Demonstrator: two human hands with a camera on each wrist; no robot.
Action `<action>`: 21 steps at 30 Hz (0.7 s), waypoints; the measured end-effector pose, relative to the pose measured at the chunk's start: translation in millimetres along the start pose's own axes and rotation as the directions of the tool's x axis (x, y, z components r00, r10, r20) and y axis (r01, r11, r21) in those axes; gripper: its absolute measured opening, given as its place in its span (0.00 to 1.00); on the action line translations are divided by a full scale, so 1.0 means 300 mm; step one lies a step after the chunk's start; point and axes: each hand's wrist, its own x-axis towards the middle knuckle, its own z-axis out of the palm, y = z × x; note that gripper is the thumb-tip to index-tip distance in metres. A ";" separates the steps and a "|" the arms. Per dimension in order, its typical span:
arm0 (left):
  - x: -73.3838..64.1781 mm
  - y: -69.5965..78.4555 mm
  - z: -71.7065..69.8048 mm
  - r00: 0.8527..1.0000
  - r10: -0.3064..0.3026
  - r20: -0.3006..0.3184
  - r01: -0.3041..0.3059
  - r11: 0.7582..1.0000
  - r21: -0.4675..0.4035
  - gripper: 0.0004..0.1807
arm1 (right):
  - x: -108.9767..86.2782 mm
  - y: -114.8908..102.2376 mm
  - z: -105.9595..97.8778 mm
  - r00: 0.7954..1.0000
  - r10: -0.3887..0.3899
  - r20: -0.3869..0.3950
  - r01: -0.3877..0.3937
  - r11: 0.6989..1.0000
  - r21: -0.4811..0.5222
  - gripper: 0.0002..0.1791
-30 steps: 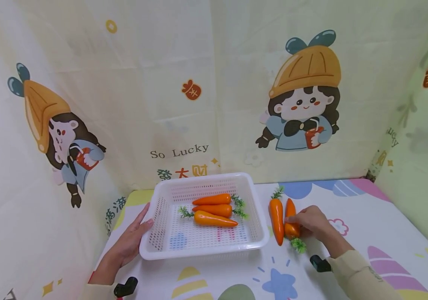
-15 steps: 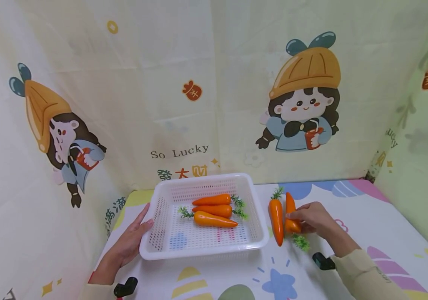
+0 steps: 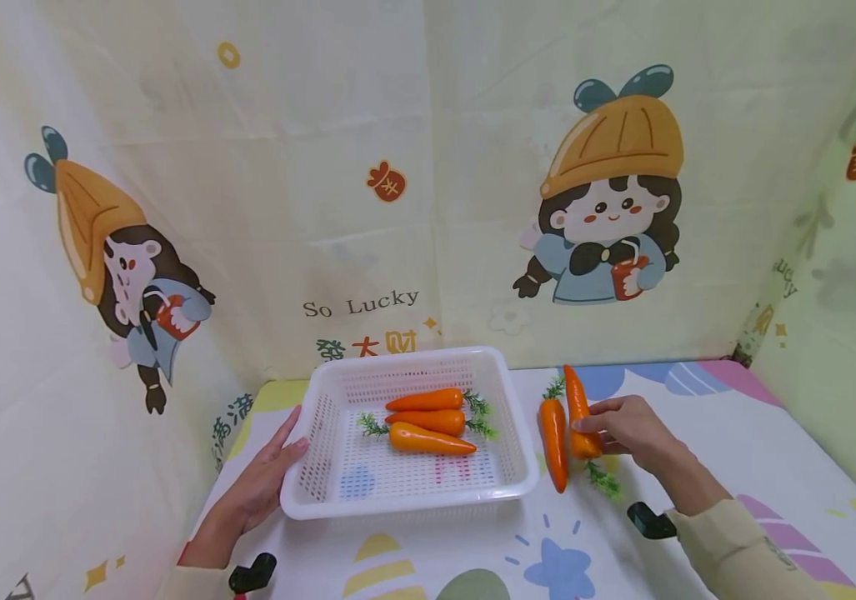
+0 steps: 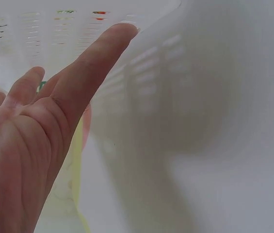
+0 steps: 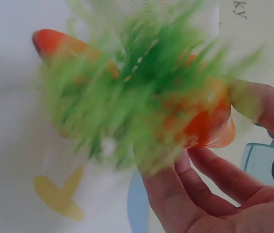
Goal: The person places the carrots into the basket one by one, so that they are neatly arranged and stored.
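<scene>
My left hand (image 3: 262,483) lies along the left side of a white perforated basket (image 3: 405,508), its thumb and fingers extended against the wall. In the left wrist view the straight thumb (image 4: 98,60) touches the slotted wall. Between thumb and fingers my right hand (image 3: 638,433) pinches an orange carrot (image 3: 576,396) near its leafy end, the tip pointing away. Its green leaves (image 5: 141,82) blur across the right wrist view and hide part of the grip. Just left of it lies a second carrot (image 3: 553,450), leaves toward the back. Inside the basket, three carrots (image 3: 431,437) lie side by side.
A white patterned cloth (image 3: 563,567) covers the table. Pale printed curtains (image 3: 465,208) stand behind and on both sides, close to the basket's far edge. A black wrist device (image 3: 651,521) sits by the right cuff, another (image 3: 252,573) by the left.
My right hand has moved slightly up and away with the carrot, whose tip has shifted toward the back. The left hand, basket and other carrots look the same.
</scene>
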 end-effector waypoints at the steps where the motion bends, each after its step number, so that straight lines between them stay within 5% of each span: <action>1: 0.000 0.000 0.000 1.000 0.000 0.002 0.000 1.000 -0.002 0.40 | -0.002 -0.003 -0.001 1.000 -0.008 -0.001 0.008 1.000 -0.003 0.36; 21: -0.007 0.009 -0.006 0.999 0.009 0.044 -0.009 1.000 -0.012 0.42 | -0.032 -0.077 0.009 0.982 -0.180 0.063 0.185 0.979 -0.091 0.30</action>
